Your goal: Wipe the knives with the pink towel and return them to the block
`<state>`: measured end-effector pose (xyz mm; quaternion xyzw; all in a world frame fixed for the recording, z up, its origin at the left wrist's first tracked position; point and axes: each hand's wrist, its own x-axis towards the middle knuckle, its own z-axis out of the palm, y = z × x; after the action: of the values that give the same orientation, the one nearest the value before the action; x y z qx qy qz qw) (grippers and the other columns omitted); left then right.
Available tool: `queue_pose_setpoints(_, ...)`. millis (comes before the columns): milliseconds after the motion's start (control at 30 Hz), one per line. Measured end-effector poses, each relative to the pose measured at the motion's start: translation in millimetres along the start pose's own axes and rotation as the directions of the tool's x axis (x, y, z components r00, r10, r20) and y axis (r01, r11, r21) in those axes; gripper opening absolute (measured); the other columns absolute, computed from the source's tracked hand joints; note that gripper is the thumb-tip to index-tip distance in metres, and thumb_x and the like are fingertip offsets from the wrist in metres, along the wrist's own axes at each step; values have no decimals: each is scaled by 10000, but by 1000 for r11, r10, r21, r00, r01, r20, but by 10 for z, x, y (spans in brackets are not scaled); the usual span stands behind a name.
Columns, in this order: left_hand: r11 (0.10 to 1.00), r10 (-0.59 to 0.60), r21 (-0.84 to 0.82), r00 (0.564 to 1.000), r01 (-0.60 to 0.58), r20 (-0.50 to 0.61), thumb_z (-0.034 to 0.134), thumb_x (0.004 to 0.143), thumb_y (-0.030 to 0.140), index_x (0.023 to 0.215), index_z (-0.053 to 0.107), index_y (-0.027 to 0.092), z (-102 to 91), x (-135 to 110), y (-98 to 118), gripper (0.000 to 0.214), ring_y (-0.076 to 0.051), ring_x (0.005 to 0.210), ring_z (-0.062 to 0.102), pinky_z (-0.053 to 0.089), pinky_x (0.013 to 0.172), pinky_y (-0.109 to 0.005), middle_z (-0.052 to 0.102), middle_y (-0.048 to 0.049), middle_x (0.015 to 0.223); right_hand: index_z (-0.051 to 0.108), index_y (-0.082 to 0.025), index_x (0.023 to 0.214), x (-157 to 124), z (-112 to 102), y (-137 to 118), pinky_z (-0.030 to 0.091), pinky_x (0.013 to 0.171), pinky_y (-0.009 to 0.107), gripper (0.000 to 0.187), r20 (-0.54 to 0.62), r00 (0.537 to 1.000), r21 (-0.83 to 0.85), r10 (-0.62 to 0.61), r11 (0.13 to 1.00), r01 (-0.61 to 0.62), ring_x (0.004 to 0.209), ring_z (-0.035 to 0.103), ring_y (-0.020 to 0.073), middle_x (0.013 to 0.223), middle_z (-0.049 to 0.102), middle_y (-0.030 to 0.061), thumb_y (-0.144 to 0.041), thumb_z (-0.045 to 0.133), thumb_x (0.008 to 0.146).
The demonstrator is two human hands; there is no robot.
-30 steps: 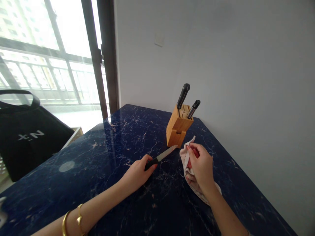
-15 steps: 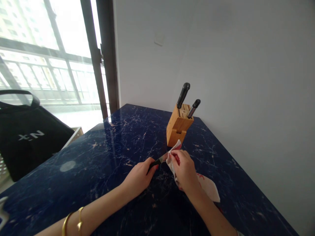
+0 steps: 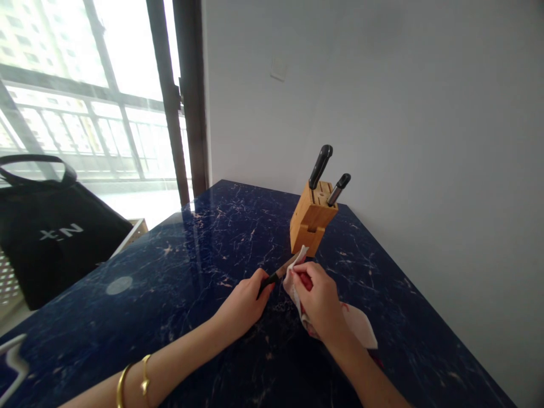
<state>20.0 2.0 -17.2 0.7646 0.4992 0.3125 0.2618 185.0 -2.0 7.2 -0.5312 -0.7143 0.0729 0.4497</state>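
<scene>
My left hand is closed around the black handle of a knife, whose blade points away and to the right. In my right hand a white cloth with red markings is pinched, its upper edge lying against the blade. Part of the blade is hidden behind the cloth, and the rest of the cloth hangs down to the table under my right forearm. Just beyond the blade stands a wooden knife block. A black-handled knife and a second tool with a black and silver handle stick out of it.
The dark blue marbled table runs to a grey wall behind and to the right. At left, a black bag stands beside the table edge. A white-edged object shows at the lower left.
The cloth has shifted slightly down and toward my left hand along the blade, and more of the blade's far part shows. The view has moved a little to the left.
</scene>
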Motion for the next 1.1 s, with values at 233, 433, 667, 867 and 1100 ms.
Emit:
queue_pose_setpoints(233,997,53,-47,999,-53,7,372,847,255,812,470,208,-14,-26,66,115,-145,624,545,352,562,-230,576,10,675,569,-198,772,18,48,27,427,710,285,98,-12,1000,9,-8,1000,9,761,543,160,784,583,32,-177,475,785)
queue_pose_setpoints(433,997,63,-53,998,-63,5,376,846,248,795,468,203,-15,-24,39,114,-143,651,550,357,586,-224,579,4,704,580,-197,744,-34,93,-35,426,705,278,110,76,994,74,-74,995,68,758,540,156,759,590,22,-150,484,770)
queue_pose_setpoints(667,996,59,-61,998,-57,36,384,840,237,789,468,207,-38,-35,70,103,-142,668,552,352,583,-224,580,10,704,604,-189,706,-26,28,-81,436,706,272,128,146,989,93,7,995,-21,745,569,153,752,607,23,-118,502,734)
queue_pose_setpoints(867,997,49,-53,999,-48,18,377,842,253,783,462,208,-38,-28,72,113,-145,658,546,355,590,-227,575,7,699,607,-194,717,-24,36,-87,445,697,268,129,128,991,131,22,991,-39,738,578,152,757,618,18,-122,501,729)
queue_pose_setpoints(1100,997,54,-53,998,-53,25,385,831,240,768,455,207,-48,-27,72,100,-146,669,545,353,591,-227,570,7,700,606,-192,733,-37,37,-104,451,705,275,130,104,994,155,24,987,-40,746,575,153,783,619,31,-145,485,748)
